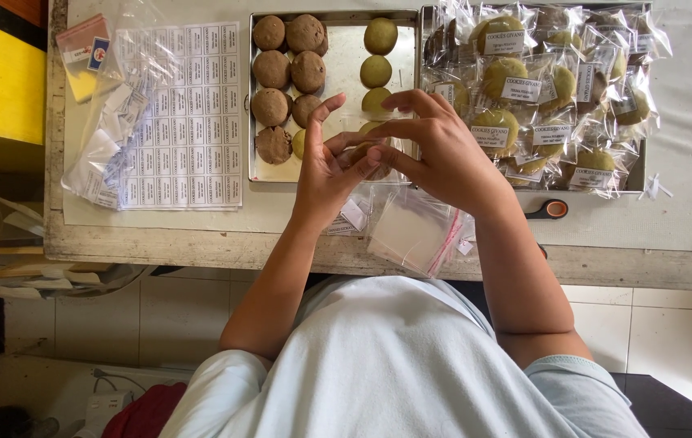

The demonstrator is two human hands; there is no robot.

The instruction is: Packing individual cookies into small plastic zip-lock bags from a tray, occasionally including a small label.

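Note:
My left hand [325,166] and my right hand [439,146] meet over the near edge of a metal tray [338,49]. Between their fingers they hold a cookie in a small clear bag [372,154]; most of it is hidden by the fingers. The tray holds several brown cookies [289,65] on its left side and several green cookies [377,61] in a column to the right. A second tray [636,174] on the right is full of bagged green cookies [516,77] with white labels.
A sheet of white labels [188,122] lies left of the trays, with loose plastic bags [98,162] beside it. A stack of empty clear bags [415,231] sits at the table's near edge. A black tool with an orange button [552,209] lies right of my wrist.

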